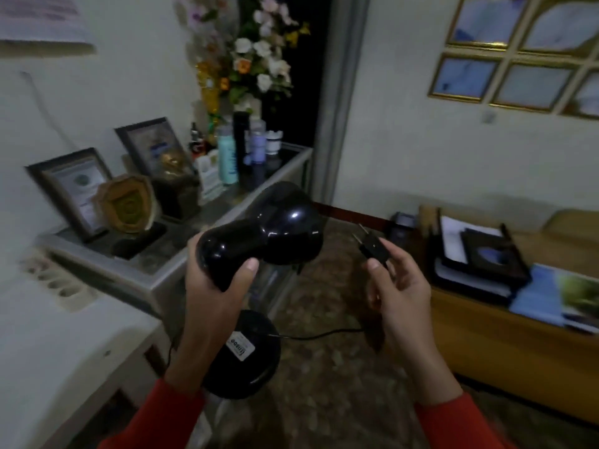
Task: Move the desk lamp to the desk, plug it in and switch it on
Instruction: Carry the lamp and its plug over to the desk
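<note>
A glossy black desk lamp (275,228) is held in the air at the middle of the view. My left hand (214,286) grips its head from below. Its round base (246,361), with a white label, hangs under my wrist. A thin black cord (317,335) runs from the base to the right. My right hand (398,286) pinches the black two-pin plug (372,246), pins pointing up and left. A wooden desk (486,335) stands at the right. A white power strip (55,280) lies on a white surface at the left.
A glass-topped cabinet (181,254) at the left carries framed certificates, a gold plaque, bottles and a vase of flowers. The desk bears a black tray of papers (479,257) and booklets. Patterned floor lies between cabinet and desk. A dark doorway opens behind.
</note>
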